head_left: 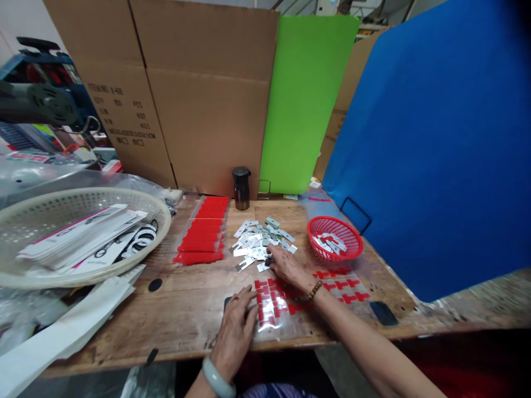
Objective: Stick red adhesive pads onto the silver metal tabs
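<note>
My left hand [238, 320] lies at the left edge of a clear plastic sheet [294, 330] bearing rows of red T-shaped stickers [265, 304]. Its fingers are stretched out and a little apart. Over the sheet reaches my right hand [286, 265], fingertips drawn together at the near edge of a loose pile of small metal plates [253, 240]. A small dark piece shows at those fingertips; whatever they pinch is too small to make out. To the right of the pile, a red plastic basket [354, 246] holds several similar plates.
Overlapping sheets of red stickers [203, 235] lie left of the pile. Behind stands a dark lidded bottle [241, 188]. A large white basket [155, 257] with printed cards is at left. Cardboard [211, 110], a green panel [307, 99] and a blue panel [431, 143] enclose the table.
</note>
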Demonstrator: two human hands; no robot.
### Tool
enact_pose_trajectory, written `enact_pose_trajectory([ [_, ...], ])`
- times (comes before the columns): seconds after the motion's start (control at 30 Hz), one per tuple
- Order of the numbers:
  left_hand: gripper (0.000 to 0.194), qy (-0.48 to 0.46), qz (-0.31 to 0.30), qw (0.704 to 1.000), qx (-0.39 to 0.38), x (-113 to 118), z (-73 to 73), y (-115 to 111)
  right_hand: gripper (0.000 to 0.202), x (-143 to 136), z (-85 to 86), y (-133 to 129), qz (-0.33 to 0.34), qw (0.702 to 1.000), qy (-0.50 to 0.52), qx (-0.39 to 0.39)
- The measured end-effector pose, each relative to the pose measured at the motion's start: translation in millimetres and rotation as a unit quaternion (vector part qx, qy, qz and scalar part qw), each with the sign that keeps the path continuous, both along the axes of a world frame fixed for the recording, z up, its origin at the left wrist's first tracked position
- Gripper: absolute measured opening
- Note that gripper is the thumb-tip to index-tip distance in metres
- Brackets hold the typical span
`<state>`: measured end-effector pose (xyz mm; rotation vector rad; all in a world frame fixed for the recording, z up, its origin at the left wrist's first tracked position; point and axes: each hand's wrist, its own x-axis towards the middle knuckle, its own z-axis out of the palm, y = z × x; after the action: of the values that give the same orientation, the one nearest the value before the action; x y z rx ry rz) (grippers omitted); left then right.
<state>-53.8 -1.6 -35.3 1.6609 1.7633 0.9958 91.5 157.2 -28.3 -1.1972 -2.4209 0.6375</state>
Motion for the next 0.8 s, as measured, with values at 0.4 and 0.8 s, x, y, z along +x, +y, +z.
enact_pose_trajectory([
  [0.4,0.045,-0.412,0.091,0.903,-0.083,6.1,12.4,18.1,0.022,-13.1,13.7,-59.9,-0.050,0.906,0.334,-0.254],
  [0.8,0.029,-0.503,0.049,0.839,-0.201,4.5,27.0,5.4,0.034,13.1,-2.6,-95.7,0.025,0.757,0.461,-0.463],
])
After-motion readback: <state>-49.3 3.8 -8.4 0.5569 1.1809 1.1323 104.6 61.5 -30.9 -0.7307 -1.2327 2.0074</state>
